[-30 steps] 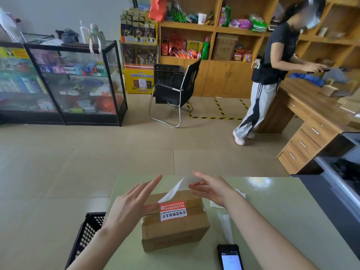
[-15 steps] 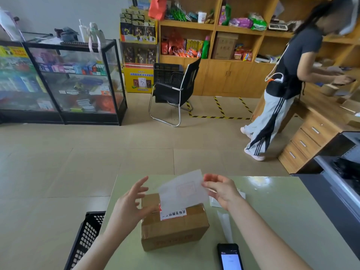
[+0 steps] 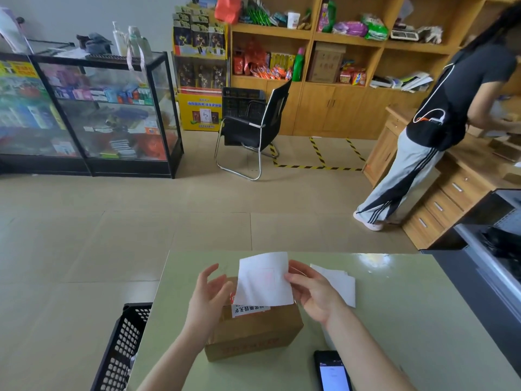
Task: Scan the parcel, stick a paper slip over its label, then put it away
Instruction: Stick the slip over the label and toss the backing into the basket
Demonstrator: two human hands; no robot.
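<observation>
The person is working on the sticking step. The right hand point(image 3: 313, 292) is pinching a white paper slip point(image 3: 265, 279) by its three o'clock edge, holding it tilted above the cardboard parcel point(image 3: 253, 331) on the green table point(image 3: 394, 320). The left hand point(image 3: 207, 294) is hovering with fingers spread, empty, at the slip's nine o'clock. The red-and-white label point(image 3: 249, 309) is showing at six o'clock of the slip. Next, the slip likely needs lowering squarely over the label and pressing flat.
</observation>
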